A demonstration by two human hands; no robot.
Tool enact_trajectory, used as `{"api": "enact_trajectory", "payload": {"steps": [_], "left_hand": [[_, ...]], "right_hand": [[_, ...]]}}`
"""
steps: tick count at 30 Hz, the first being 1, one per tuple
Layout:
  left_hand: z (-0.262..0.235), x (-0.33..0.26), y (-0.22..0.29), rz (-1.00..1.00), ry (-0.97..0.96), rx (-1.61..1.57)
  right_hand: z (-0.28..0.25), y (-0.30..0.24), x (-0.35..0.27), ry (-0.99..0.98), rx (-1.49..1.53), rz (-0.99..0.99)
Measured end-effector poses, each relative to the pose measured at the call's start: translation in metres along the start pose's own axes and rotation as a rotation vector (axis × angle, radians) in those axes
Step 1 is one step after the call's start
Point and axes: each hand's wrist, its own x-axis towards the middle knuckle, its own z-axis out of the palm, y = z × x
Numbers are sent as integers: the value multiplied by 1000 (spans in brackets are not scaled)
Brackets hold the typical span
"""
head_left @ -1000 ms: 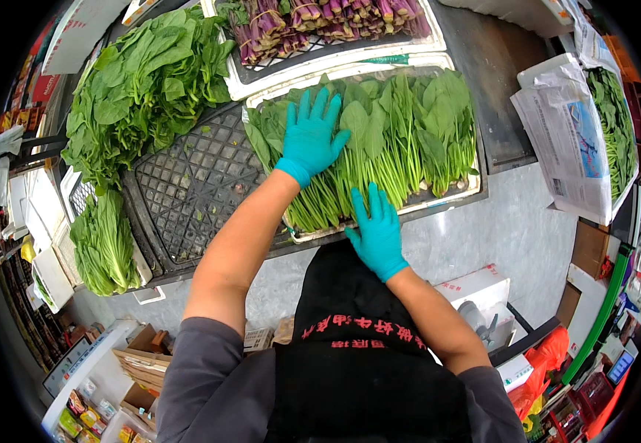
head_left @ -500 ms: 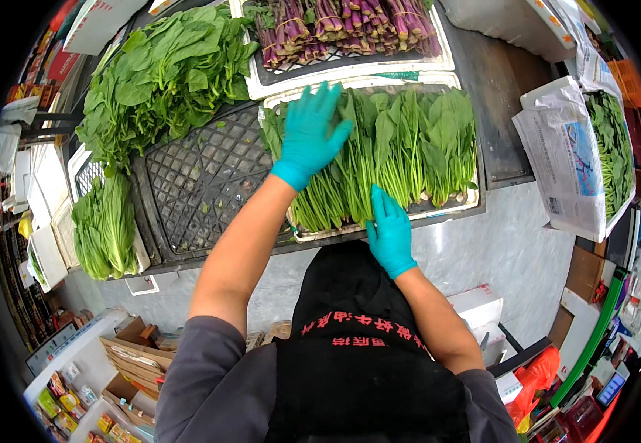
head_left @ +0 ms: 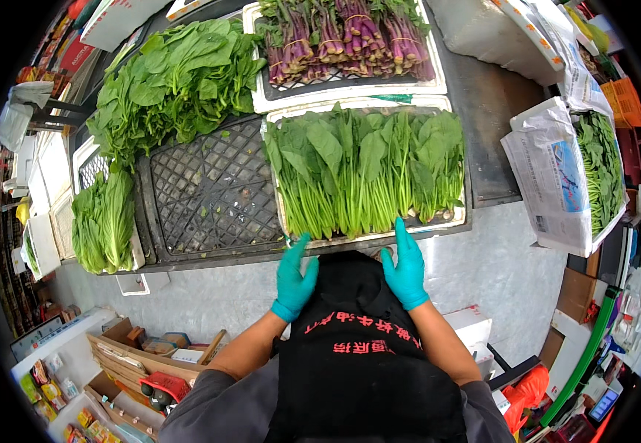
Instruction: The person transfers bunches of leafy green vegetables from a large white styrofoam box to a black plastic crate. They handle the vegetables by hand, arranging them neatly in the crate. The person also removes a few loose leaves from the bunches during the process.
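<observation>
At the lower left of the frame, small coloured packets (head_left: pixel 43 385) sit beside cardboard boxes (head_left: pixel 125 358). Above them, at middle left, a pale green leafy bunch (head_left: pixel 105 225) lies at the edge of the dark counter, its stalk ends toward the bottom of the frame. Higher up, in the upper left, a big loose heap of broad green leaves (head_left: pixel 180 81) spills toward a black lattice panel (head_left: pixel 217 192), which carries only a few leaf scraps.

Just left of centre, the left hand (head_left: pixel 295 277), in a teal glove, is raised with its fingers close to one another and the thumb standing apart; it grips nothing. Its fingertips are near the lower left corner of a white-rimmed tray (head_left: pixel 442 224). That tray lies in the centre of the frame, filled with spinach-like greens (head_left: pixel 365 170), leaves toward the top and stems toward the bottom. Above it, at upper centre, another white-rimmed tray (head_left: pixel 260 96) bears purple-stemmed bunches (head_left: pixel 354 37) tied with bands.

A black apron (head_left: pixel 368 380) fills the lower centre. Right of centre, the gloved right hand (head_left: pixel 407 269) is unclosed and holds nothing, thumb apart; its fingertips overlap the tray's lower edge, though I cannot tell whether they touch. At the right, a newspaper-covered box (head_left: pixel 531 170) holds more green leaves (head_left: pixel 600 177)
</observation>
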Motion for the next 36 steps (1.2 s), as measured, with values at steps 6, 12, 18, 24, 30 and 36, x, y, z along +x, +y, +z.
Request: {"api": "enact_trajectory", "payload": {"steps": [6,12,18,24,30,36], "left_hand": [[42,-3,34,-172,-586,-194],[109,31,98,-130,-670,-270],[226,55,203,-103,-638,-558],[309,57,309,116,-734,-548],[332,96,347,116,-632,-488],[373,172,379,149,-469,-625]], "right_hand": [[-34,39,-28,130,11,12],[-105,95,-72,305,113,194],[-209,179,-153,570,328,351],[-308,280,-236,796,335,643],[-380,325,-231,1012,562,626],[-446,332,-175,975,399,610]]}}
